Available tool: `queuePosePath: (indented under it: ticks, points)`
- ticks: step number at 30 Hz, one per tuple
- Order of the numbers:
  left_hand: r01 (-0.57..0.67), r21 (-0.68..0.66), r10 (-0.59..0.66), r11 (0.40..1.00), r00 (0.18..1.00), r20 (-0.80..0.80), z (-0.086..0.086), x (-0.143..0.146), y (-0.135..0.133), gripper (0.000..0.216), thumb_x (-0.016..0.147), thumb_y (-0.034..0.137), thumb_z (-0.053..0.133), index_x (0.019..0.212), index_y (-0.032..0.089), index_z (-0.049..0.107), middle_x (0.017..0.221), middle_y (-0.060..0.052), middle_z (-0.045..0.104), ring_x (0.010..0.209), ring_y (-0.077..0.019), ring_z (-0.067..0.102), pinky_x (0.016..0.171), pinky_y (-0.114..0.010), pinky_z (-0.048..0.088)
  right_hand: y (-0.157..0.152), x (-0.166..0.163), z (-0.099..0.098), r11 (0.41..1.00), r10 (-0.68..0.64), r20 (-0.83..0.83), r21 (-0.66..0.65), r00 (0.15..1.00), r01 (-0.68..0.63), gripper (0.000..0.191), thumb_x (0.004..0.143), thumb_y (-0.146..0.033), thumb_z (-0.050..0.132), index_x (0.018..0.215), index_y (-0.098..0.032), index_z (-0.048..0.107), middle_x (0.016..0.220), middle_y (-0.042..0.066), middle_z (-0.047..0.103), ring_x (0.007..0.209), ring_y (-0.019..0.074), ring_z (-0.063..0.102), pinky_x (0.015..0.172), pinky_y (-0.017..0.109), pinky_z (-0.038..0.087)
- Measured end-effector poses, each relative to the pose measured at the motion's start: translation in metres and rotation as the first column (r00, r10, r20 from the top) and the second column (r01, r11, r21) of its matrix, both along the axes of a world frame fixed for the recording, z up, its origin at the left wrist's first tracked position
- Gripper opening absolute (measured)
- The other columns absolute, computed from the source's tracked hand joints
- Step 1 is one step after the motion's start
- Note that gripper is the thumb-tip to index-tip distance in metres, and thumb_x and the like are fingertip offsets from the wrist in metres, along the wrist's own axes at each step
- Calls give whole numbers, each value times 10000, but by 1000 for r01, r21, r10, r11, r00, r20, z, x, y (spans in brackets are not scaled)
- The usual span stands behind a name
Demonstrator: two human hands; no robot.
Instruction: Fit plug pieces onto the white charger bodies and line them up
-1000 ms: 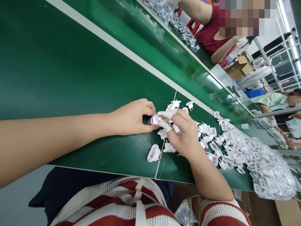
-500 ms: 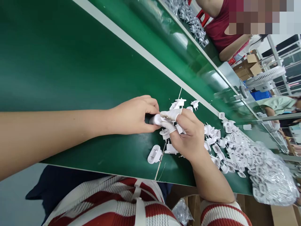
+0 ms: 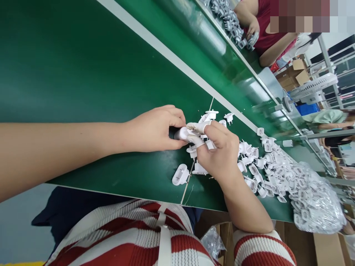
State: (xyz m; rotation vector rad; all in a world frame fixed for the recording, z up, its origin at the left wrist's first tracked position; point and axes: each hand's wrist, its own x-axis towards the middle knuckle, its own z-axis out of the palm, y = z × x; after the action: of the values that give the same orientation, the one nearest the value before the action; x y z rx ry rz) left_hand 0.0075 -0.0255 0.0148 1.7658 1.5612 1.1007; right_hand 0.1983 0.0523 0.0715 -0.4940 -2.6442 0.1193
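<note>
My left hand (image 3: 156, 129) and my right hand (image 3: 220, 153) meet over the green belt (image 3: 83, 74). Both are closed on one small white plastic plug part (image 3: 183, 133) held between them. My right thumb and forefinger wear white finger cots and pinch the part's right end. My left fingers curl round its left end. A single white plug shell (image 3: 180, 174) lies on the belt just below the hands. More loose white plug parts (image 3: 257, 162) lie scattered right of my right hand.
A clear plastic bag (image 3: 318, 207) heaped with white parts lies at the right. Across the belt a person in a red top (image 3: 263, 37) handles another pile of parts (image 3: 227, 18). Cardboard boxes (image 3: 296, 74), a fan and shelving stand beyond.
The hands stay joined on the same part and have shifted slightly up in the picture. The person across the belt has brought a hand down onto the far pile.
</note>
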Motion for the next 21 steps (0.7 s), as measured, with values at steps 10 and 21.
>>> queuePosePath:
  ticks: [10, 21]
  points:
    - [29, 27, -29, 999, 1000, 4, -1, 0, -1, 324, 870, 521, 671, 893, 216, 779, 1007, -49, 716, 1051, -261, 624, 941, -372, 493, -3, 3, -12, 990, -56, -135, -139, 989, 37, 138, 920, -152, 645, 996, -216, 740, 883, 48, 730, 798, 214, 691, 730, 342, 550]
    - [135, -169, -15, 976, 822, 569, 22, -3, -3, 479, 828, 526, 825, 1171, 197, 765, 1018, -60, 793, 926, -256, 747, 849, -394, 637, 1, 13, -21, 807, 9, -386, -542, 923, -235, 778, 961, -431, 764, 1616, -312, 361, 1469, 144, 637, 1259, 272, 703, 1114, 504, 588]
